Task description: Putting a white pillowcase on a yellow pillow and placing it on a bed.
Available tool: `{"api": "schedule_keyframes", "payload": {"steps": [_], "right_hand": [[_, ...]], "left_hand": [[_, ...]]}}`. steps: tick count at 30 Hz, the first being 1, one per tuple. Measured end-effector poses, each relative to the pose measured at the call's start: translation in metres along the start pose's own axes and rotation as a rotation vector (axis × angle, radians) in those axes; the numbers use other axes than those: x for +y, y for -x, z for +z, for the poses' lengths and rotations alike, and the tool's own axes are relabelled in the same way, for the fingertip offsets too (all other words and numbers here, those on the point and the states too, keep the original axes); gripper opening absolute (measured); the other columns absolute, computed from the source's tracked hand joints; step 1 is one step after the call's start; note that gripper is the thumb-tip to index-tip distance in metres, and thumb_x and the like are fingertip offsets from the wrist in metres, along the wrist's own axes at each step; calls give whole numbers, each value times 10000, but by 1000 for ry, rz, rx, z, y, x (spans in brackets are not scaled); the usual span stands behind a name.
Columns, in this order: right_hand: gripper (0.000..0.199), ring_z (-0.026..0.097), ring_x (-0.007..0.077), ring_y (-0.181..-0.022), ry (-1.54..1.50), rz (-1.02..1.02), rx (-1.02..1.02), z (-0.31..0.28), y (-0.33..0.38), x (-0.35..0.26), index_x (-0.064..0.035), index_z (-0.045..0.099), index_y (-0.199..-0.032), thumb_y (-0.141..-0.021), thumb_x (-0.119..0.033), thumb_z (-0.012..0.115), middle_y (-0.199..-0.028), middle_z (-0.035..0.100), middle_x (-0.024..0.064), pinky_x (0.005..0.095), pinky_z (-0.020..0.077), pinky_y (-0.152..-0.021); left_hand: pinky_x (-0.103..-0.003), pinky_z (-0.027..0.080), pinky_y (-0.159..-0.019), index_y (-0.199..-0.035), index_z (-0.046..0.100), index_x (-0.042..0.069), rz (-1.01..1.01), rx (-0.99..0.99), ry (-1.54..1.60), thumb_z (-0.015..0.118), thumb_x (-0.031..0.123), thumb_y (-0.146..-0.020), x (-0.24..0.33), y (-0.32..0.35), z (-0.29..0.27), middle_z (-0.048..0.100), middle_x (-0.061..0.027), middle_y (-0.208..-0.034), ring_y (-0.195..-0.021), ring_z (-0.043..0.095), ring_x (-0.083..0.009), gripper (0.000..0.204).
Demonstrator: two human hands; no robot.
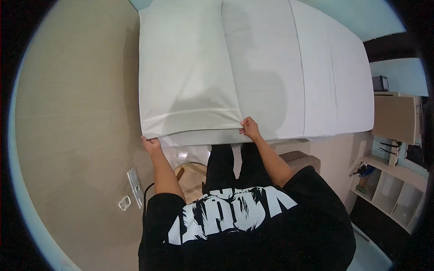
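A white sheet (pixel 190 81) lies across the left end of the bed, its near edge lifted and slightly creased. My left hand (pixel 151 143) pinches the near left corner of this sheet, beside the beige wall panel. At its near right corner, my right hand (pixel 249 128) grips the edge between thumb and fingers. Below the raised edge shows the pale side of the mattress (pixel 199 138). More white bedding (pixel 266 72) covers the middle of the bed, with a long seam or fold line running away from me.
A beige wall panel (pixel 77 99) borders the bed on the left, with a switch plate (pixel 134 187) and a socket (pixel 124 203) low on it. Near my legs are a round wooden stool (pixel 193 174) and a grey-brown padded seat (pixel 300 162). Shelves (pixel 389 187) stand at the right.
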State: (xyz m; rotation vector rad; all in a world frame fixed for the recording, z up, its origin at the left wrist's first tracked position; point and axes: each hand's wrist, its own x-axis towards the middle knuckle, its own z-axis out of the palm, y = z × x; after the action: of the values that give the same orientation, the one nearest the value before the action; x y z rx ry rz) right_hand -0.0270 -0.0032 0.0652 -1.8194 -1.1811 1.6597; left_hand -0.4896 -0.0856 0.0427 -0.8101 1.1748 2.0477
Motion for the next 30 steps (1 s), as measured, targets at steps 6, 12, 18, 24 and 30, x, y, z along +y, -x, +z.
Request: {"api": "schedule_keyframes", "payload": {"steps": [6,12,18,24,30], "right_hand": [[158,648,177,-597,-12,-28,-26,3,3,-5,24,476,-932,-929,-110,560,-765,602,116,311,531,-490],[148,631,165,-574,5,-81,-27,-2,3,-1,29,477,-920,-920,-88,566,-756,596,115,307,534,-490],[115,639,162,-569,8,-58,-54,9,2,-9,3,483,-892,-907,-75,566,-698,599,95,292,505,-467],[61,650,186,-588,462,-184,92,-38,10,42,-16,513,-822,-860,-55,542,-658,607,78,343,501,-499],[88,625,239,-576,418,-42,20,-80,59,101,-20,571,-859,-837,-105,576,-687,636,130,375,506,-578]], "left_hand": [[-160,332,-423,-955,624,130,14,-15,-55,457,401,-975,14,5,-1,669,60,-851,-671,582,-61,319],[-178,369,-468,-987,614,127,31,-47,-95,402,409,-987,9,1,-1,664,51,-891,-718,587,-71,353],[-402,369,-933,-1321,414,52,27,-246,-120,383,436,-974,31,-14,-1,486,-80,-1316,-1197,436,-226,519],[-520,396,-941,-1368,398,57,-58,110,-691,406,439,-959,-13,22,26,508,-102,-1312,-1194,474,-312,559],[-601,312,-943,-1240,466,-24,1384,261,-1207,499,442,-940,-26,7,64,488,-195,-1240,-1186,431,-382,555]]}}
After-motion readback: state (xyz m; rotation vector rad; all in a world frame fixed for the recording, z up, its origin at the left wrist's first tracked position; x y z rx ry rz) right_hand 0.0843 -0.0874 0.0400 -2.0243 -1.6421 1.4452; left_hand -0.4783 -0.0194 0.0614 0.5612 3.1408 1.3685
